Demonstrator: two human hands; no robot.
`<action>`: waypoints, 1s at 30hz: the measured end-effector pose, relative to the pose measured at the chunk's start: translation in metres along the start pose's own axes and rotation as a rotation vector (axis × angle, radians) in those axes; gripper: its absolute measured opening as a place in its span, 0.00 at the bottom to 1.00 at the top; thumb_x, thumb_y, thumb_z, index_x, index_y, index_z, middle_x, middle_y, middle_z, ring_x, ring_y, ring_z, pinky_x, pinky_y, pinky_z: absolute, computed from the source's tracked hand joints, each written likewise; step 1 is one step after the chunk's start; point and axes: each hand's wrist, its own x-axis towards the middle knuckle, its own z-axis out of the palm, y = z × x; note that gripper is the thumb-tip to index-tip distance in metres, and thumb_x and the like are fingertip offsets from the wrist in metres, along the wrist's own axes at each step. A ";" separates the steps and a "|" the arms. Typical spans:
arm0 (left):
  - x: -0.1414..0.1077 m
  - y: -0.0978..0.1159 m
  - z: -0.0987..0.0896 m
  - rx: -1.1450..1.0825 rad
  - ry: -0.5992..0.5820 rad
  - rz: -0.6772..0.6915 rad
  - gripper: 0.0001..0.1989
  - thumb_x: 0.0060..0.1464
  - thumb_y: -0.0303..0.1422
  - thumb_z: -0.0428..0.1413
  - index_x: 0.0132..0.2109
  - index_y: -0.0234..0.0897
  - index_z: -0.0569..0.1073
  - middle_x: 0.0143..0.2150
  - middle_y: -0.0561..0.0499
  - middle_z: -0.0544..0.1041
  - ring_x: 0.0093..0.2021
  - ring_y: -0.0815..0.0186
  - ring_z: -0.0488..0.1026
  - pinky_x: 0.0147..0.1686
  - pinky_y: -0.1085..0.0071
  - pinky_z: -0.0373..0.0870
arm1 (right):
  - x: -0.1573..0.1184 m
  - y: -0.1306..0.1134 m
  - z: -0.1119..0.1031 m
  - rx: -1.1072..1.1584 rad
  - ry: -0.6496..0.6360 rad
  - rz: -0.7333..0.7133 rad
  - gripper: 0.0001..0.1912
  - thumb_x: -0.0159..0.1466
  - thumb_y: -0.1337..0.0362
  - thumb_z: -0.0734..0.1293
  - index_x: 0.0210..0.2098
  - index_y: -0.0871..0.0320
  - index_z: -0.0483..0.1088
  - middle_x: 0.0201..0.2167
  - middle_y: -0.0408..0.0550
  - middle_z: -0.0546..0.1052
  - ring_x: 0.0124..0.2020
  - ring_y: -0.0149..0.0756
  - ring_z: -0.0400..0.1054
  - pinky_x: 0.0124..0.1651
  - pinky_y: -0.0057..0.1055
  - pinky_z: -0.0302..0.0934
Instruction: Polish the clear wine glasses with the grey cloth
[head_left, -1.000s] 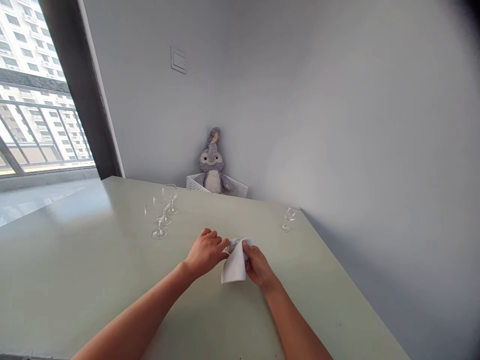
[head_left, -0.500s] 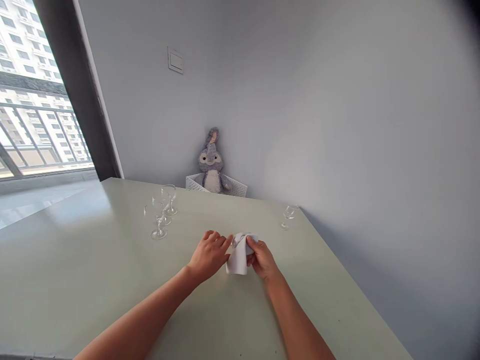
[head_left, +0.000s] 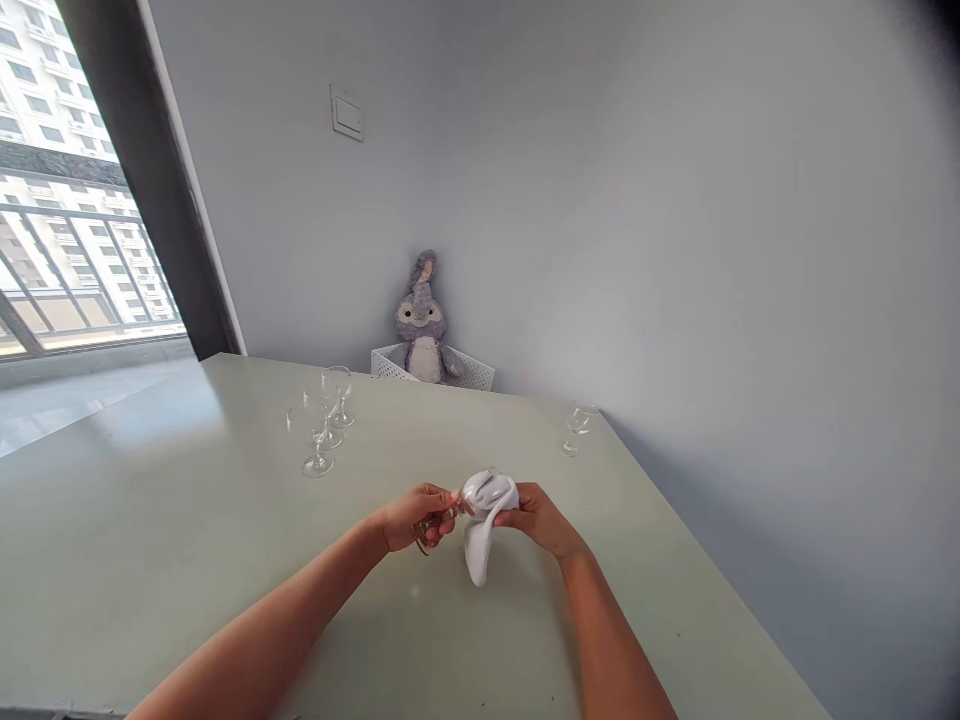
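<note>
Between my hands, above the table, is a clear stemmed glass [head_left: 470, 495] lying on its side, its bowl towards the right. My left hand [head_left: 426, 514] pinches it by the stem, the round foot showing below the fingers. A white cloth [head_left: 480, 550] covers part of the bowl and hangs down from it. My right hand [head_left: 541, 518] grips the cloth at the bowl's right side, thumb in front; the fingers behind the cloth are partly hidden.
Three clear stemmed glasses [head_left: 318, 464] stand in a row at the left on the pale green table [head_left: 187, 560]. One more glass [head_left: 577, 425] stands near the right edge. Beyond the far edge, a grey plush toy [head_left: 424, 330] sits in a white perforated basket [head_left: 475, 376].
My left fingers have closed on the glass stem. The glass shows more clearly, its bowl turned to the right, and the cloth now hangs lower. My right hand has shifted slightly right.
</note>
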 end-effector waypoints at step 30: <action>0.001 -0.005 0.031 0.808 0.850 0.721 0.13 0.54 0.35 0.48 0.47 0.40 0.67 0.40 0.47 0.71 0.42 0.62 0.66 0.45 0.63 0.61 | 0.026 0.033 0.043 0.487 0.523 0.055 0.17 0.51 0.51 0.69 0.26 0.60 0.68 0.21 0.42 0.69 0.25 0.30 0.61 0.30 0.27 0.56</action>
